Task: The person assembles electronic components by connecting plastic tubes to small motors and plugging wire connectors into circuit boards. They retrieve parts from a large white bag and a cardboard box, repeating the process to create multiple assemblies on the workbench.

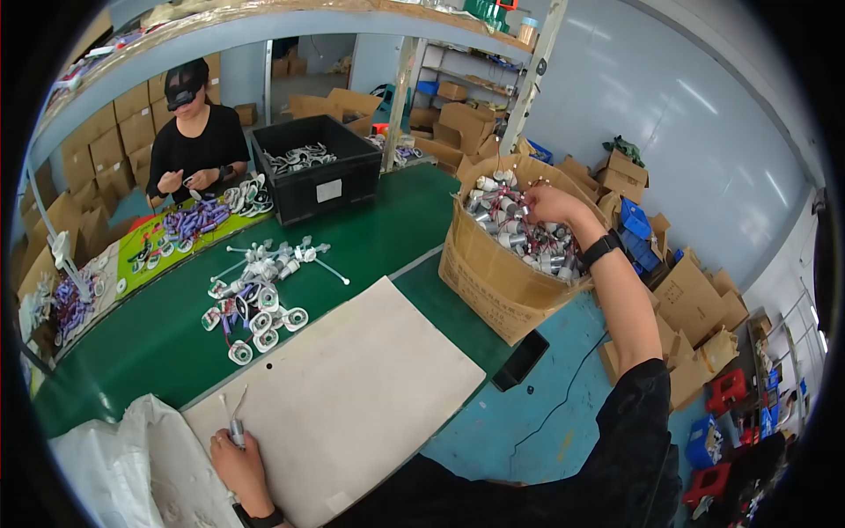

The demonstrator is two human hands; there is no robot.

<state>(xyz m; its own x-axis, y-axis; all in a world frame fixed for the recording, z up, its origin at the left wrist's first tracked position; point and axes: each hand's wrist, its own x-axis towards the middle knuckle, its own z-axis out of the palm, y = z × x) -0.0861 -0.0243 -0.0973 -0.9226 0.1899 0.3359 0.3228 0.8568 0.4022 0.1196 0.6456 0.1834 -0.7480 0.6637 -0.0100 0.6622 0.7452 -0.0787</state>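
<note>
My left hand (239,466) rests on the pale board (352,361), its fingers closed round a small silver motor (237,430) with a thin white piece standing up from it. My right arm stretches across to a cardboard box (493,282) filled with small silver and white motors (510,231) with reddish wires. Inside the box's top, my right hand (556,206) has its fingers curled down among the motors; the fingertips and anything in them are hidden. Beyond the board lie a pile of round white parts with purple cells (255,317) and a cluster of white-stemmed motors (282,262).
On the green table (409,211) stands a black bin (326,189) of white parts. Across it, a person (198,132) handles small parts beside purple cells (195,220). A white bag (132,458) lies near left. Cartons (695,290) crowd the right; a shelf edge (290,25) runs overhead.
</note>
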